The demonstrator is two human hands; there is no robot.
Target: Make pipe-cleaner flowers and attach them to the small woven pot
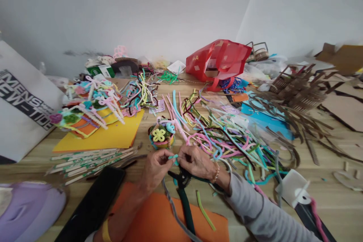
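Between my two hands is a small turquoise pipe cleaner piece (174, 157), bent into a little shape. My left hand (156, 168) pinches its left side. The fingers of my right hand (195, 162), a beaded bracelet at the wrist, are closed on its right side. Just beyond them stands a small round basket (161, 141) with a yellow pipe cleaner flower (159, 135) and a blue one. Dark green-handled pliers (185, 200) lie under my hands, partly over an orange sheet (159, 215). A short lime pipe cleaner (204, 211) rests on that sheet.
Loose pipe cleaners (227, 136) spread to the right, beside brown woven baskets (300, 89). Farther back is a red bag (218, 58). At left are finished flower pieces on yellow paper (124, 134), wrapped sticks (93, 162), a black phone-like slab (92, 204) and a purple object (36, 211).
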